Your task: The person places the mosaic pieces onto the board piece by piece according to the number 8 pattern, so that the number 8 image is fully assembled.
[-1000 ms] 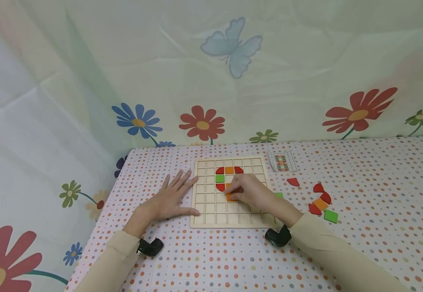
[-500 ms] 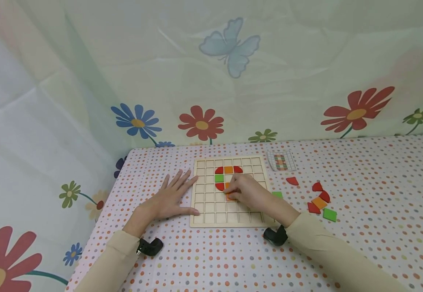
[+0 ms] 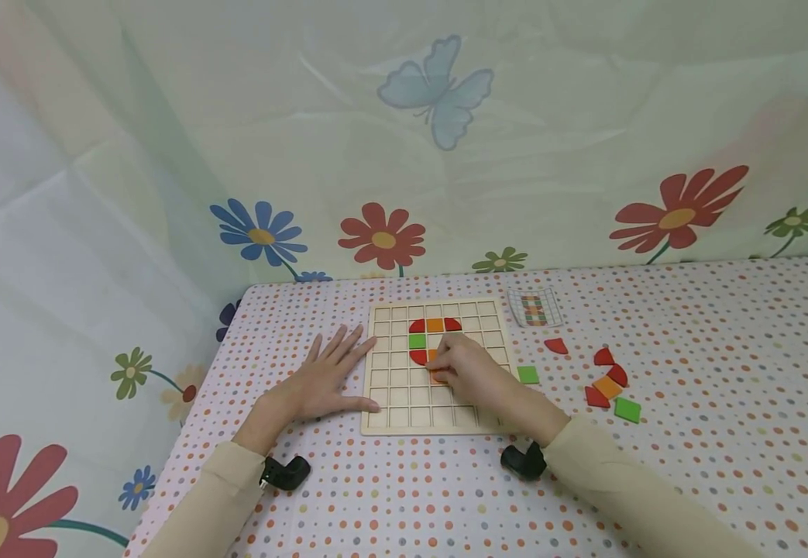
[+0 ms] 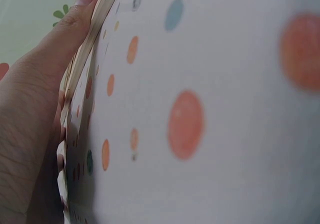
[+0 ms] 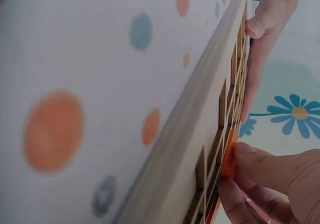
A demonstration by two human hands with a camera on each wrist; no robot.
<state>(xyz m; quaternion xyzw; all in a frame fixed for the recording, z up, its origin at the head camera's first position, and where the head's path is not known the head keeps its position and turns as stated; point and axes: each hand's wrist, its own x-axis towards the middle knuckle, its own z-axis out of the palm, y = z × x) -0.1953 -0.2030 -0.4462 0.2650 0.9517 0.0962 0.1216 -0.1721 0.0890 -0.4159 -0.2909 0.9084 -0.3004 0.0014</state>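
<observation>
A pale wooden grid board [image 3: 391, 397] lies on the dotted table. My left hand [image 3: 318, 387] is spread flat at its left side, with the thumb and a fingertip on the board's edge. Over the middle of the board, my right hand [image 3: 476, 378] pinches an orange square tile [image 5: 228, 159] between thumb and fingers, at the grid's cells. Just above it sit red rounded tiles [image 3: 418, 357], a green square tile [image 3: 417, 341] and an orange tile [image 3: 434, 325] in their cells. Another orange tile is partly covered by my right fingers.
Beside the board's right edge lies a green tile [image 3: 527, 375]. Farther right are a lone red piece [image 3: 556, 346] and a loose cluster with an orange tile [image 3: 607, 387] and a green tile [image 3: 627, 410]. A printed pattern card [image 3: 534, 308] lies at the board's upper right.
My right forearm has shifted slightly, so the green tile beside the board shows fully. Less of the pinched orange tile is visible from above. My left hand stays in place.
</observation>
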